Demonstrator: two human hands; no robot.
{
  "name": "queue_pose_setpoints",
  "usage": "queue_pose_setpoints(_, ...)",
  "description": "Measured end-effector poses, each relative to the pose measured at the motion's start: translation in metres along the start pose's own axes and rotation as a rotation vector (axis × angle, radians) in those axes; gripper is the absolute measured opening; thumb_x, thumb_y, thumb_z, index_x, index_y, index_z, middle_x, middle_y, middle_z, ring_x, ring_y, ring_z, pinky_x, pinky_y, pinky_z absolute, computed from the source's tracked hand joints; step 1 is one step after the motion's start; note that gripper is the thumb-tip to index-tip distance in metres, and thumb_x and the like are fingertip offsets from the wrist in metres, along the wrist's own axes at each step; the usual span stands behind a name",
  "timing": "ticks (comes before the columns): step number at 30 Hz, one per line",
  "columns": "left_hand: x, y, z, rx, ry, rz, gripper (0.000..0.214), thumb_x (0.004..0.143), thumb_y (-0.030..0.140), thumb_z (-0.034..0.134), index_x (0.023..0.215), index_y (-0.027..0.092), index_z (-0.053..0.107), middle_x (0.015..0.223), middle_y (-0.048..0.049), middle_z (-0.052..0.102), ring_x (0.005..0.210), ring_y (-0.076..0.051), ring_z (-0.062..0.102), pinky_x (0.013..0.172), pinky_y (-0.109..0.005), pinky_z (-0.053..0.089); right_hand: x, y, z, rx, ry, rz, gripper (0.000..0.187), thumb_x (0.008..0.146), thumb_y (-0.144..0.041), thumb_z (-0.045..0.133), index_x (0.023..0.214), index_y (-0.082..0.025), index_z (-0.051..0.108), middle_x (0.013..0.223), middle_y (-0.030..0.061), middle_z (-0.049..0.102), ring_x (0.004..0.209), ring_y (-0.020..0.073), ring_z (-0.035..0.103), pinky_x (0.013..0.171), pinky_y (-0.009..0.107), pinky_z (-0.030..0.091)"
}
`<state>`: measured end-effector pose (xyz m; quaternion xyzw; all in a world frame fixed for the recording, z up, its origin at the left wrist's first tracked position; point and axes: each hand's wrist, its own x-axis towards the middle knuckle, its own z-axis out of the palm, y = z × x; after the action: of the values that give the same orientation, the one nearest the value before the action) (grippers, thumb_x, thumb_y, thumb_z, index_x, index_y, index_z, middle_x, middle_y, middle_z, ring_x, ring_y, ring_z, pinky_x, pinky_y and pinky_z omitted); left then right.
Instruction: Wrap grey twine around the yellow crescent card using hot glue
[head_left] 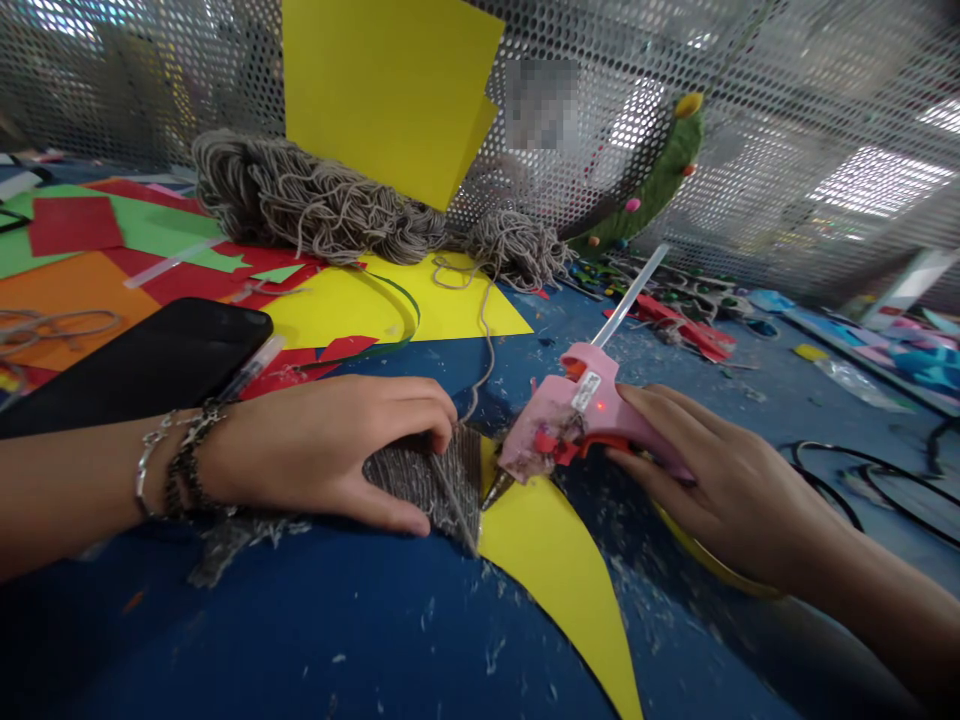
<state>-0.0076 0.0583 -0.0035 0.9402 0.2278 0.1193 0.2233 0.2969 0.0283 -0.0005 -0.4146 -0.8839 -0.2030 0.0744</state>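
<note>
One card (562,570), its left end yarn-wound (463,470) and clasped in our left grip (341,435); glue gun (600,405) beyond the card, clasped in our right grip (720,485), nozzle (498,488) best kept close along the winding's edge.

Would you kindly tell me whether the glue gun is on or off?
The glue gun appears to be on: a red light glows on its side. How hot it is, I cannot tell.

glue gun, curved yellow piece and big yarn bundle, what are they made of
Glue gun: likely hard plastic, smooth pink shell. Curved yellow piece: probably card, flat, matte and thin. Big yarn bundle: soft-looking matte fiber in loose gray strands; wool or acrylic, can't tell.
</note>
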Motion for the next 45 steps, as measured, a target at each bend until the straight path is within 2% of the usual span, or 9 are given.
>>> queue_pose_setpoints(11, 0.0011, 0.0026, -0.0019, 0.001, 0.007, -0.009, 0.029, 0.073, 0.033, 0.07, 0.09, 0.015, 0.054, 0.11, -0.0058, 0.059, 0.093, -0.019, 0.058, 0.075, -0.025, 0.043, 0.0009, 0.0002, 0.0025, -0.067, 0.038, 0.066, 0.042, 0.092, -0.036, 0.031, 0.115, -0.007, 0.049, 0.096, 0.0168, 0.063, 0.076, 0.0268, 0.065, 0.054, 0.035, 0.051)
queue_pose_setpoints(16, 0.0012, 0.0019, -0.0014, 0.003, -0.002, -0.019, 0.03, 0.074, 0.035, 0.069, 0.092, 0.016, 0.053, 0.112, -0.0054, 0.057, 0.096, -0.019, 0.057, 0.077, -0.024, 0.042, 0.0012, 0.0013, 0.0039, -0.042, 0.027, 0.11, 0.043, 0.091, -0.037, 0.032, 0.115, -0.007, 0.051, 0.099, 0.0176, 0.063, 0.081, 0.0297, 0.065, 0.058, 0.038, 0.052)
queue_pose_setpoints(23, 0.0014, 0.002, -0.0021, -0.015, -0.012, -0.013, 0.03, 0.075, 0.036, 0.068, 0.092, 0.017, 0.051, 0.113, -0.0059, 0.057, 0.097, -0.019, 0.056, 0.077, -0.025, 0.042, 0.0025, -0.0012, -0.0004, -0.004, -0.069, 0.228, 0.047, 0.091, -0.044, 0.028, 0.115, -0.01, 0.05, 0.105, 0.0175, 0.063, 0.089, 0.0337, 0.063, 0.064, 0.045, 0.053)
queue_pose_setpoints(28, 0.0016, 0.0023, -0.0025, -0.014, -0.012, -0.015, 0.031, 0.075, 0.036, 0.068, 0.093, 0.017, 0.051, 0.113, -0.0056, 0.057, 0.097, -0.02, 0.056, 0.078, -0.025, 0.042, 0.0031, -0.0021, 0.0007, -0.012, -0.083, 0.262, 0.051, 0.091, -0.046, 0.025, 0.116, -0.009, 0.049, 0.106, 0.0188, 0.062, 0.09, 0.0354, 0.062, 0.063, 0.048, 0.053)
queue_pose_setpoints(39, 0.0015, -0.0001, -0.0013, -0.013, -0.01, -0.002, 0.031, 0.077, 0.038, 0.066, 0.093, 0.017, 0.05, 0.114, -0.006, 0.056, 0.099, -0.021, 0.055, 0.078, -0.026, 0.042, 0.0055, -0.0029, 0.0018, 0.019, -0.136, 0.328, 0.058, 0.09, -0.05, 0.021, 0.118, -0.008, 0.049, 0.109, 0.02, 0.06, 0.093, 0.037, 0.061, 0.061, 0.048, 0.052)
queue_pose_setpoints(45, 0.0014, 0.0003, -0.0011, -0.016, -0.017, -0.009, 0.032, 0.076, 0.039, 0.067, 0.092, 0.018, 0.049, 0.114, -0.0055, 0.056, 0.099, -0.02, 0.055, 0.079, -0.027, 0.042, 0.0069, -0.0042, 0.0033, 0.012, -0.122, 0.374, 0.055, 0.089, -0.052, 0.024, 0.115, -0.011, 0.05, 0.111, 0.018, 0.06, 0.092, 0.0316, 0.061, 0.065, 0.042, 0.051)
